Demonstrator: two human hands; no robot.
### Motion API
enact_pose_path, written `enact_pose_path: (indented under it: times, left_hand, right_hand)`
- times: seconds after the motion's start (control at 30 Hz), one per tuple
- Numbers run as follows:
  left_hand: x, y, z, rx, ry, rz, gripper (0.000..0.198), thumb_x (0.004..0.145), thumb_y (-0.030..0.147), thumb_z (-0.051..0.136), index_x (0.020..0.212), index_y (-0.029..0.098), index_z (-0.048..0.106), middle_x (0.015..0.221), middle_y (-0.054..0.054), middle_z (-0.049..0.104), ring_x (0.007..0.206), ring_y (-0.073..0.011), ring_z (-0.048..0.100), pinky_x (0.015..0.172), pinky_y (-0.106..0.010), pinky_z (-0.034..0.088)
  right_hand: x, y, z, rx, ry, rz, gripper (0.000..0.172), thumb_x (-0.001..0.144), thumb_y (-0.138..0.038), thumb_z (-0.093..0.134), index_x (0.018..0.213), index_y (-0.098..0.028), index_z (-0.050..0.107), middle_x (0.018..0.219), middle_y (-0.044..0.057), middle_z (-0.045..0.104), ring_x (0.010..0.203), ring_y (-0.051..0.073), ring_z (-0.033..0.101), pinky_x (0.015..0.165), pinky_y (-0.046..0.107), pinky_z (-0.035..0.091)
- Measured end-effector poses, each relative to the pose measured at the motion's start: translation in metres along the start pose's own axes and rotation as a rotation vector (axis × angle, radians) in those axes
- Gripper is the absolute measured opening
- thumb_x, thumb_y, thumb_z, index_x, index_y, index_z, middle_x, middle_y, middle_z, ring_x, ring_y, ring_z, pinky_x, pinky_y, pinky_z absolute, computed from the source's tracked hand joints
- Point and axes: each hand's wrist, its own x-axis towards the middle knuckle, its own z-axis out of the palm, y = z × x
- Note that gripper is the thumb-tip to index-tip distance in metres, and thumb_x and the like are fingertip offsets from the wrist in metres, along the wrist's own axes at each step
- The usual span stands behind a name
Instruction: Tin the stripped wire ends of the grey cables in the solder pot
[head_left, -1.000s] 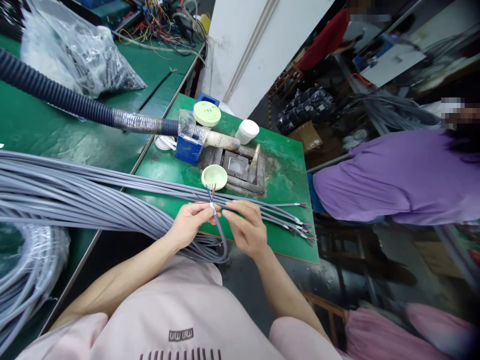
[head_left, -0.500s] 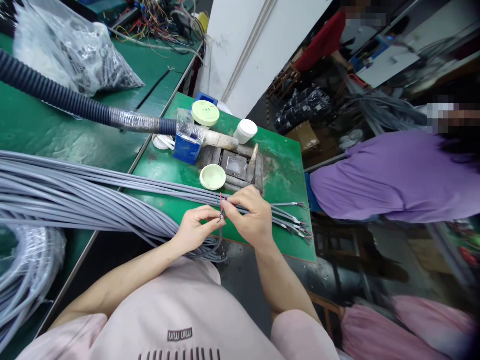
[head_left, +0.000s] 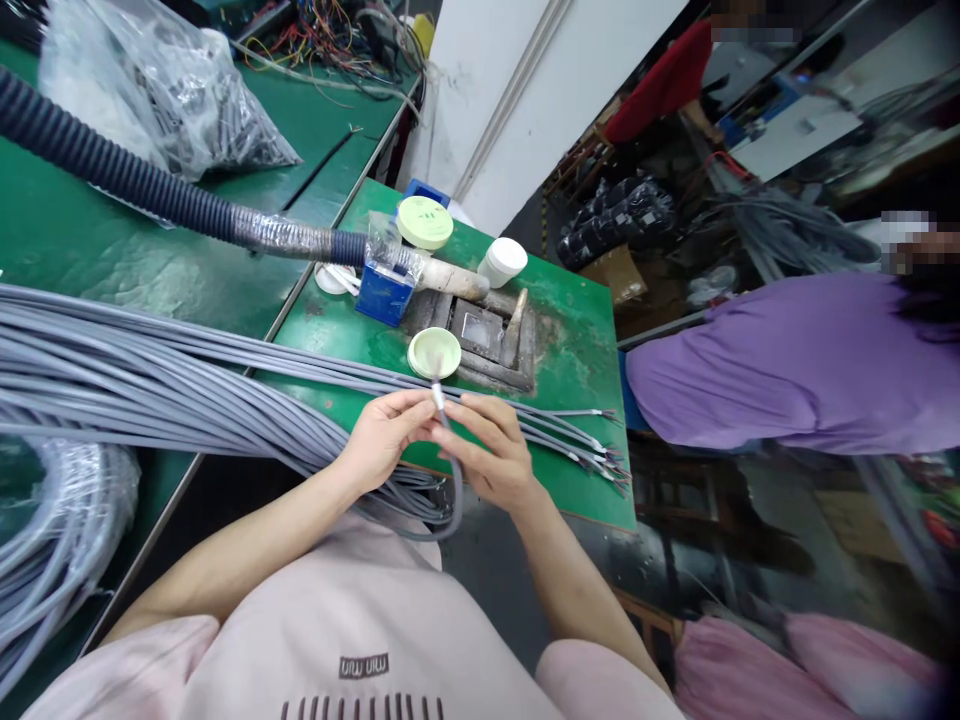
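Both my hands meet over the near edge of a small green table (head_left: 577, 350). My left hand (head_left: 386, 435) and my right hand (head_left: 487, 450) pinch the end of one grey cable (head_left: 452, 480), which loops down toward my lap. Its stripped tip (head_left: 437, 393) points up at a pale green dish (head_left: 434, 352) just beyond my fingers. A thick bundle of grey cables (head_left: 150, 380) runs from the left across the bench and under my hands. Their stripped ends (head_left: 600, 460) fan out to the right.
Behind the dish sits a metal fixture (head_left: 487, 335) with a blue box (head_left: 384, 292), two capped jars (head_left: 425, 222) and a black corrugated hose (head_left: 112, 175). A plastic bag of parts (head_left: 172, 100) lies at the back left. A person in a purple top (head_left: 795, 370) bends at the right.
My hands have turned the cable end so its tip points up toward the green dish. My right hand slid down from the coloured wires to the cable jacket.
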Motion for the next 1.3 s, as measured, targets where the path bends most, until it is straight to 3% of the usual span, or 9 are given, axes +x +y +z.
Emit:
enact_pose_path:
  times: [0.07, 0.17, 0.23, 0.3, 0.43, 0.93, 1.13, 1.3]
  left_hand:
    - [-0.009, 0.006, 0.001, 0.133, -0.028, 0.101, 0.028, 0.073, 0.032, 0.075, 0.095, 0.016, 0.072, 0.078, -0.005, 0.074, 0.067, -0.0132, 0.066, 0.065, -0.025, 0.054]
    - [-0.025, 0.017, -0.002, 0.527, -0.156, 0.435, 0.022, 0.079, 0.020, 0.068, 0.100, 0.017, 0.071, 0.084, -0.006, 0.075, 0.076, -0.0144, 0.067, 0.070, -0.026, 0.053]
    - [-0.035, 0.025, -0.005, 0.742, -0.305, 0.666, 0.019, 0.081, 0.014, 0.065, 0.099, 0.016, 0.071, 0.081, -0.006, 0.075, 0.073, -0.0136, 0.066, 0.069, -0.026, 0.052]
    - [-0.040, 0.029, -0.009, 0.854, -0.419, 0.790, 0.021, 0.082, 0.010, 0.063, 0.101, 0.015, 0.070, 0.079, -0.007, 0.074, 0.070, -0.0135, 0.065, 0.068, -0.026, 0.052]
    - [-0.043, 0.031, -0.015, 0.933, -0.485, 0.798, 0.021, 0.083, 0.011, 0.062, 0.103, 0.014, 0.067, 0.077, -0.007, 0.072, 0.070, -0.0141, 0.063, 0.066, -0.026, 0.051]
    - [-0.040, 0.029, -0.023, 0.978, -0.472, 0.697, 0.019, 0.088, 0.018, 0.057, 0.103, 0.016, 0.068, 0.078, -0.007, 0.072, 0.071, -0.0152, 0.062, 0.066, -0.027, 0.050]
    - [-0.038, 0.033, -0.023, 0.962, -0.436, 0.714, 0.020, 0.086, 0.015, 0.059, 0.104, 0.018, 0.068, 0.081, -0.007, 0.073, 0.072, -0.0142, 0.064, 0.068, -0.027, 0.051]
    - [-0.034, 0.035, -0.024, 0.995, -0.360, 0.787, 0.020, 0.084, 0.013, 0.060, 0.101, 0.018, 0.069, 0.079, -0.006, 0.074, 0.069, -0.0144, 0.065, 0.065, -0.027, 0.051]
  right_hand:
    - [0.006, 0.008, -0.002, 0.002, 0.124, 0.086, 0.031, 0.087, -0.022, 0.059, 0.117, -0.031, 0.064, 0.115, 0.005, 0.070, 0.110, 0.023, 0.061, 0.089, 0.043, 0.052]
    - [0.019, 0.025, -0.004, 0.016, 0.295, 0.290, 0.026, 0.088, -0.022, 0.057, 0.112, -0.028, 0.067, 0.105, 0.005, 0.072, 0.097, 0.022, 0.066, 0.084, 0.040, 0.054]
    - [0.026, 0.037, -0.002, 0.034, 0.317, 0.403, 0.021, 0.090, -0.025, 0.055, 0.105, -0.026, 0.069, 0.100, 0.004, 0.073, 0.092, 0.021, 0.067, 0.082, 0.037, 0.054]
    - [0.032, 0.046, 0.003, 0.045, 0.277, 0.459, 0.019, 0.091, -0.030, 0.054, 0.101, -0.026, 0.070, 0.097, 0.004, 0.074, 0.090, 0.020, 0.067, 0.081, 0.037, 0.053]
    - [0.038, 0.055, 0.017, 0.027, 0.204, 0.443, 0.018, 0.090, -0.034, 0.055, 0.096, -0.025, 0.070, 0.092, 0.003, 0.075, 0.088, 0.020, 0.067, 0.083, 0.037, 0.051]
    - [0.041, 0.056, 0.037, -0.011, 0.102, 0.458, 0.019, 0.089, -0.035, 0.057, 0.094, -0.026, 0.072, 0.089, 0.002, 0.073, 0.082, 0.018, 0.065, 0.082, 0.035, 0.046]
    - [0.044, 0.059, 0.013, -0.060, 0.222, 0.488, 0.018, 0.090, -0.035, 0.056, 0.095, -0.026, 0.071, 0.092, 0.003, 0.073, 0.087, 0.020, 0.065, 0.085, 0.036, 0.048]
    - [0.037, 0.090, -0.012, -0.141, 0.335, 0.543, 0.021, 0.089, -0.037, 0.056, 0.096, -0.024, 0.071, 0.094, 0.004, 0.073, 0.090, 0.021, 0.066, 0.085, 0.038, 0.050]
